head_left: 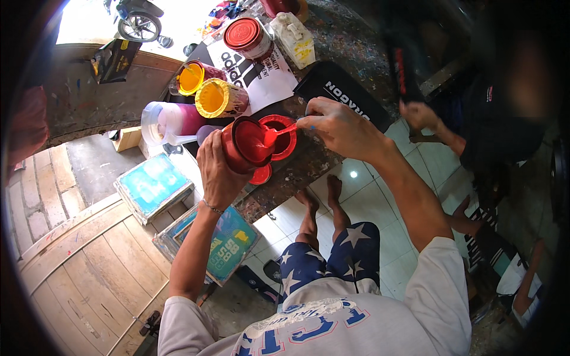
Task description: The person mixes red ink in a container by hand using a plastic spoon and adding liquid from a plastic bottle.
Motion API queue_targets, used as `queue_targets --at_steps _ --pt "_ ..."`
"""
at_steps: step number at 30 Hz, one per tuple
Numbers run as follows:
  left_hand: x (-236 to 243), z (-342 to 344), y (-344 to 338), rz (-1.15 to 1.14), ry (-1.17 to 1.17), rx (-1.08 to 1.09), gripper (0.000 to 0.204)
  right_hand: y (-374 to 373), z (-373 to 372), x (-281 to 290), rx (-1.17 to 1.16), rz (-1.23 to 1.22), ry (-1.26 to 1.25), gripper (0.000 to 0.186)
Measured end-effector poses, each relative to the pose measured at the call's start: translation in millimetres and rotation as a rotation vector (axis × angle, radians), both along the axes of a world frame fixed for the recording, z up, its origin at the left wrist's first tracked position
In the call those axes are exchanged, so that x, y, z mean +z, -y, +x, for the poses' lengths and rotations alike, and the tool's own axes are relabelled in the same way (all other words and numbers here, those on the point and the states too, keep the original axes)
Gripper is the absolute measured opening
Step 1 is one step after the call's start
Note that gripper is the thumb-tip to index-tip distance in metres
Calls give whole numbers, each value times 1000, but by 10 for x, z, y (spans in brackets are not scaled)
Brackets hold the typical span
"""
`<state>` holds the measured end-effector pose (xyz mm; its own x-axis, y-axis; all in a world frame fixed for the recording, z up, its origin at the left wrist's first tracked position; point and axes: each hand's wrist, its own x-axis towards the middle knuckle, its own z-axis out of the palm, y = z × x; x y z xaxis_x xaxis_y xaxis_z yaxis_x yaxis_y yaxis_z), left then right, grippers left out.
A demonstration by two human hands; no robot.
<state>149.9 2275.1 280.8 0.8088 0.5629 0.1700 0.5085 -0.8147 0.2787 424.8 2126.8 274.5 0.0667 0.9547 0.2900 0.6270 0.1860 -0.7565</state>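
My left hand point(217, 166) grips a red paint can point(238, 151), tilted over a second red container point(285, 146) at the bench's edge. My right hand point(332, 121) pinches a red-coated stirring stick point(287, 129), its paddle end in red paint at the tilted can's mouth. Below them lies a small red lid point(261, 175). To the upper left stand two yellow paint pots point(215, 98) point(190, 77) and a clear tub with pink contents point(169, 121). A closed red-lidded can point(243, 37) sits farther back on a printed white sheet point(271, 84).
The dark paint-spattered bench point(309, 178) holds a black printed item point(356, 101) and a white jug point(293, 38). A co-worker's hand point(418, 115) is at the right; another person sits lower right. Painted screen frames point(153, 185) lean at lower left. A motorbike wheel point(138, 26) shows beyond.
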Motion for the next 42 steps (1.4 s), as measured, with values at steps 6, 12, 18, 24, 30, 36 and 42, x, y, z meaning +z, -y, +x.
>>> queue_targets --at_steps 6,12,18,24,30,36,42 --pt "-23 -101 27 -22 -21 35 109 63 51 47 -1 -72 -36 25" --pt "-55 -113 10 -52 24 13 110 71 16 -171 -37 -51 -34 25" --pt "-87 -158 14 -20 47 2 117 65 -84 -403 -40 -71 11 25" --pt "-129 -212 28 -29 77 5 117 143 -171 -448 -83 10 1 27" --pt "-161 -212 37 -26 91 16 117 178 -160 -398 -109 44 0 28" --pt "-129 -204 39 -41 96 4 117 222 -173 -380 -154 25 -70 28" --pt "-170 -208 24 -25 96 -8 115 265 -187 -329 -222 -56 -142 21"
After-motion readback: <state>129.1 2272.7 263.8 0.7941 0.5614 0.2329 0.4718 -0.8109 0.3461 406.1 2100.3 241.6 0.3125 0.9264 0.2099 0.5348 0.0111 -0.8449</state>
